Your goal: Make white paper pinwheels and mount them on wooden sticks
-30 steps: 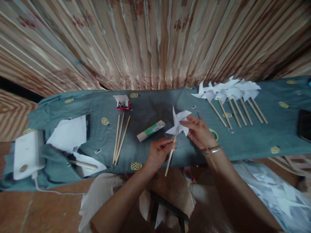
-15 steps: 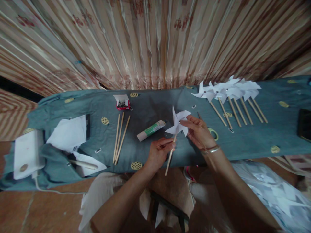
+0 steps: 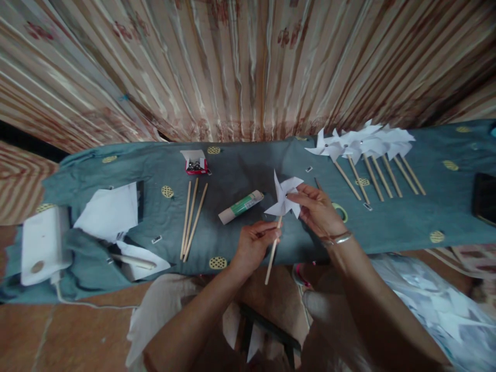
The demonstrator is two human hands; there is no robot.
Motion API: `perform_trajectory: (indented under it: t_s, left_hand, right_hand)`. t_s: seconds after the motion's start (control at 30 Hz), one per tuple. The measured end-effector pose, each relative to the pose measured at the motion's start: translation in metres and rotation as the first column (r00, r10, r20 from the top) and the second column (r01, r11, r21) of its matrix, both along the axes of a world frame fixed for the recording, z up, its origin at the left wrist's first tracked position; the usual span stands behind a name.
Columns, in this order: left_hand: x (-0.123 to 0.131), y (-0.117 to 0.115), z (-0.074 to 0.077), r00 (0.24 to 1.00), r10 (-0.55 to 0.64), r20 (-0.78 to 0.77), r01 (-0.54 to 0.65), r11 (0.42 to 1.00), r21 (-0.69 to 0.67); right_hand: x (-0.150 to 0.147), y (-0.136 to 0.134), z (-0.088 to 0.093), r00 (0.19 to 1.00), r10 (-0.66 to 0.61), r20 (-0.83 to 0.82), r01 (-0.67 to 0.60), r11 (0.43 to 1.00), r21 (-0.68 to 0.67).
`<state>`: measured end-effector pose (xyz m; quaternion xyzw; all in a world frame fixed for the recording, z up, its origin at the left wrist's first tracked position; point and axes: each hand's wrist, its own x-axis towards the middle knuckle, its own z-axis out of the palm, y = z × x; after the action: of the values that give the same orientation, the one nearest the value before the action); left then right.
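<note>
Pinwheel (image 3: 284,199), one, white, four-bladed, held up just right of the tube (image 3: 241,206); part of one blade lies behind fingers. Its stick (image 3: 272,261), pale, is pinched by the left hand (image 3: 251,245), near side of the tube, finger and thumb closed on it; the lower end juts past the table edge. Right hand (image 3: 320,209), right of the tube: thumb at the pin (image 3: 286,196), a dark dot in the pinwheel's centre, other fingers behind the blades, their tips hidden. Bracelet (image 3: 341,239), silvery, on the right wrist. Loop (image 3: 341,213), pale green, right of the tube, partly covered by that wrist; what it belongs to cannot be told. Sticks (image 3: 192,222), three, loose, left of the tube. Box (image 3: 196,166), red, lid raised, beyond the tube to the left; contents shiny, too small to tell. Row of pinwheels (image 3: 366,143), far right of the tube, blades overlapping so heads are hard to count; seven sticks show. Papers (image 3: 110,212), stacked, well left of the tube. White block (image 3: 42,248), farther left than the papers from the tube, with cord; partly under a fold of the cloth (image 3: 387,227). Black item (image 3: 485,196), farthest right of the tube, cut off by the frame. Bag (image 3: 434,305), clear, below and right of the tube, cut off; white contents blurred.
</note>
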<state>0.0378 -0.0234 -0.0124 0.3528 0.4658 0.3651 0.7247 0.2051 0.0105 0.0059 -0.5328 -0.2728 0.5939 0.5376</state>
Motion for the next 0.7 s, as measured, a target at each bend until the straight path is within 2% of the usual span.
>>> perform_trajectory:
  t_s: [0.4,0.53,0.7]
  left_hand:
    - [-0.007,-0.026,0.009,0.998,-0.059,0.017,0.06,0.997,-0.041]
    - [-0.008,-0.041,0.011,0.999,-0.041,0.031,0.043,0.995,-0.085]
    - [-0.013,-0.064,0.007,1.0,0.004,0.015,-0.002,0.994,-0.109]
  right_hand:
    - [0.008,-0.024,0.005,0.997,0.057,0.053,-0.055,0.998,-0.032]
    - [0.007,-0.037,0.004,0.997,0.059,0.051,-0.057,0.998,-0.033]
    - [0.002,-0.052,-0.002,0.994,0.084,0.066,-0.079,0.994,-0.075]
